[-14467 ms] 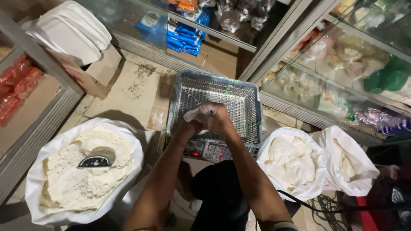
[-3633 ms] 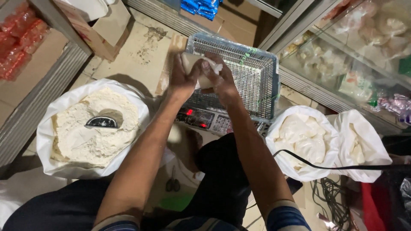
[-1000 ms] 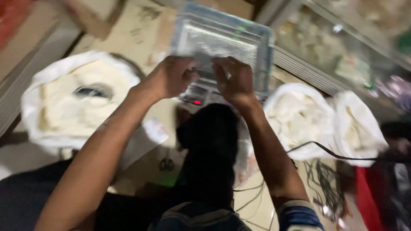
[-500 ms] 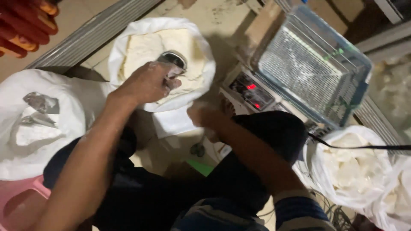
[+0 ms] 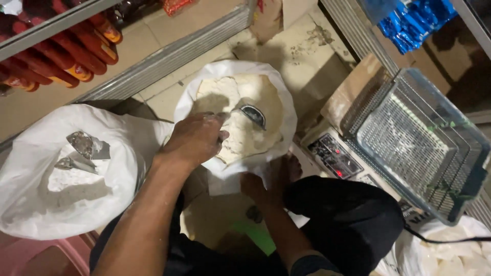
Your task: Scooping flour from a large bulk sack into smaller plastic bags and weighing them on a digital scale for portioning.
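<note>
An open white sack of pale flour (image 5: 231, 97) stands on the floor in front of me, with a metal scoop (image 5: 253, 115) lying in the flour. My left hand (image 5: 197, 139), dusted with flour, rests over the sack's near rim with its fingertips a short way from the scoop and nothing in it. My right hand (image 5: 262, 185) is lower, just below the sack's rim, with its fingers curled on a thin pale plastic bag (image 5: 230, 180). My dark trouser knee (image 5: 348, 220) is beside it.
A second white sack (image 5: 30, 204) with powder and a crumpled metal scoop (image 5: 76, 153) sits at the left. At the right, a wire basket (image 5: 414, 143) stands on a digital scale (image 5: 335, 156), with a black cable (image 5: 445, 239) below. Red packets (image 5: 51, 59) fill a shelf.
Both hands left the wire basket on the scale. My view swung left; my left hand reached over the flour sack and my right hand dropped to the plastic bag at its rim.
</note>
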